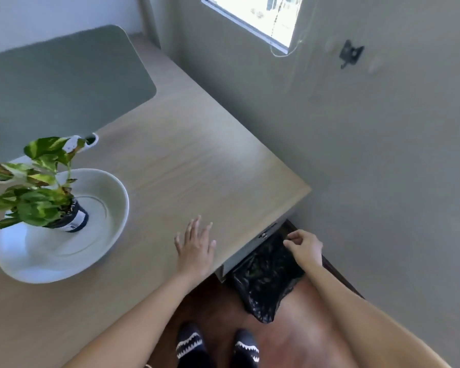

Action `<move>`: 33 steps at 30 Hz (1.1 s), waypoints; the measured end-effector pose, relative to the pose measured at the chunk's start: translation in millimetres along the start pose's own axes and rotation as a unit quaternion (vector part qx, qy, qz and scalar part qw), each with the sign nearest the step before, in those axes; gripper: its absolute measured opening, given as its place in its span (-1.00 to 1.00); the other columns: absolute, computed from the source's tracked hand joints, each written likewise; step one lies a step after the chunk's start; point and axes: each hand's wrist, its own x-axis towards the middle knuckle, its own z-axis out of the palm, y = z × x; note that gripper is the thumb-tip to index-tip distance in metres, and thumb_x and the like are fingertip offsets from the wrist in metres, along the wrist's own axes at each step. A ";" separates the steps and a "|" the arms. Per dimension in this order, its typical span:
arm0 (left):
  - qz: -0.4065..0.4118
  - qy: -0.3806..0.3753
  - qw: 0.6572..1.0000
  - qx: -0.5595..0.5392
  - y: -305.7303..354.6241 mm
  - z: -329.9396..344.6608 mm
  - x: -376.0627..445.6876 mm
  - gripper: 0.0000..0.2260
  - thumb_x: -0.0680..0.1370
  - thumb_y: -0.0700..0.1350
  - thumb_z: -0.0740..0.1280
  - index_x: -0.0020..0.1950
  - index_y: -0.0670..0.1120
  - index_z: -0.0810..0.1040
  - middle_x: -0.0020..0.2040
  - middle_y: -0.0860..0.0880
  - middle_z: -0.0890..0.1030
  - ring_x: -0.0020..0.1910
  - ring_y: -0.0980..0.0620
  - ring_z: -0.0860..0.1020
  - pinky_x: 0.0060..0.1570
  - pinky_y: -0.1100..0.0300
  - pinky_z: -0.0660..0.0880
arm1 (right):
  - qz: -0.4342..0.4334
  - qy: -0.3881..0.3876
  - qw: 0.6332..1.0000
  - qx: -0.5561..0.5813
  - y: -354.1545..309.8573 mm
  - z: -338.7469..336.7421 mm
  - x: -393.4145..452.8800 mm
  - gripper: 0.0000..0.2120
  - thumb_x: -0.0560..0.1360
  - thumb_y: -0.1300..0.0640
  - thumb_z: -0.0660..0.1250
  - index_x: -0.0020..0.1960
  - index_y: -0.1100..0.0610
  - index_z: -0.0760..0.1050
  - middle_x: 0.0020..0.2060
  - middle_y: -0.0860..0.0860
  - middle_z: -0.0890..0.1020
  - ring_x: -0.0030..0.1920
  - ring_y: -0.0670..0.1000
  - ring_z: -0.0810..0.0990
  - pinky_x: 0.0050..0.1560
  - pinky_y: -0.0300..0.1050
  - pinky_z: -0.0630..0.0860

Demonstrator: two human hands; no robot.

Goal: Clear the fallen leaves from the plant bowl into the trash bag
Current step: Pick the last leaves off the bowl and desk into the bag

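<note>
A wide white plant bowl (105,224) sits at the left of the wooden desk, with a small dark pot (75,220) of green and yellow leaves (35,192) standing in it. No loose leaves show on the bare part of the bowl. A black trash bag (266,280) stands on the floor below the desk's right corner, with dark leaves inside. My left hand (195,247) lies flat on the desk edge, fingers spread, holding nothing. My right hand (304,247) hovers over the bag's mouth with its fingers curled; I cannot see anything in it.
A grey-green desk mat (59,83) covers the far left of the wooden desk (197,160). A wall with a window (255,19) and a dark bracket (351,54) stands to the right. My feet in dark patterned slippers (215,346) stand on the brown floor.
</note>
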 end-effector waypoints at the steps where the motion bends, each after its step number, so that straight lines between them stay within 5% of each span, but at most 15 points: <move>1: 0.010 -0.012 1.000 0.003 15.3 11.8 4.6 -0.55 0.61 0.06 0.06 0.51 0.07 0.19 0.59 -0.03 0.05 0.57 -0.01 0.00 0.47 -0.18 -0.02 | 0.021 -0.009 1.000 0.005 16.9 -0.6 0.2 -0.94 0.37 0.15 0.47 -0.17 0.08 0.61 -0.27 0.03 0.65 -0.18 0.02 0.60 -0.14 -0.22 0.41; 5: -0.004 -0.014 0.999 0.051 50.2 48.9 19.3 -0.54 0.59 0.12 0.03 0.50 0.13 0.15 0.58 -0.04 0.06 0.57 -0.07 0.02 0.47 -0.18 0.06 | 0.095 -0.056 0.994 -0.002 82.2 12.6 13.4 -0.94 0.35 0.17 0.47 -0.26 0.10 0.61 -0.27 0.08 0.68 -0.21 0.03 0.66 -0.14 -0.11 0.61; 9: 0.010 0.061 0.989 0.131 48.1 69.7 24.8 -0.53 0.56 0.16 0.01 0.46 0.10 0.25 0.51 -0.12 0.29 0.49 -0.15 0.26 0.38 -0.21 0.23 | 0.144 -0.087 0.985 -0.023 124.4 39.2 32.8 -0.88 0.39 0.23 0.44 -0.31 0.09 0.60 -0.19 0.14 0.68 -0.12 0.11 0.65 -0.07 -0.05 0.62; 11: 0.019 0.089 0.985 0.144 46.5 70.6 22.8 -0.54 0.57 0.14 0.04 0.46 0.09 0.25 0.49 -0.14 0.32 0.48 -0.17 0.27 0.37 -0.22 0.25 | 0.159 -0.088 0.983 -0.024 133.1 49.8 38.9 -0.97 0.40 0.23 0.43 -0.21 0.14 0.64 -0.11 0.17 0.68 -0.09 0.14 0.65 0.01 -0.01 0.62; 18: 0.017 0.094 0.982 0.165 47.6 77.3 24.3 -0.53 0.58 0.11 0.06 0.48 0.08 0.22 0.51 -0.14 0.29 0.50 -0.17 0.24 0.38 -0.21 0.24 | 0.166 -0.099 0.981 -0.029 147.7 59.0 52.4 -0.78 0.51 0.29 0.30 0.11 0.23 0.63 0.17 0.19 0.61 0.10 0.17 0.61 0.16 -0.07 0.55; 28: -0.018 -0.095 0.995 0.023 59.5 23.1 18.5 -0.48 0.60 0.17 -0.03 0.55 0.11 -0.01 0.60 -0.03 -0.05 0.57 -0.09 -0.04 0.49 -0.15 0.02 | 0.064 -0.071 0.994 -0.046 47.5 -6.1 44.8 -0.85 0.49 0.24 0.30 -0.05 0.15 0.65 -0.04 0.13 0.68 -0.10 0.06 0.61 -0.05 -0.14 0.52; 33: -0.091 -0.006 0.993 -0.076 22.5 -27.0 -12.0 -0.45 0.57 0.07 0.18 0.53 0.01 0.13 0.54 -0.11 0.14 0.50 -0.12 0.18 0.42 -0.05 0.24 | -0.070 -0.068 0.993 -0.067 -49.0 -7.8 31.3 -0.86 0.47 0.24 0.30 -0.07 0.17 0.64 -0.12 0.11 0.69 -0.04 0.13 0.63 0.10 -0.06 0.54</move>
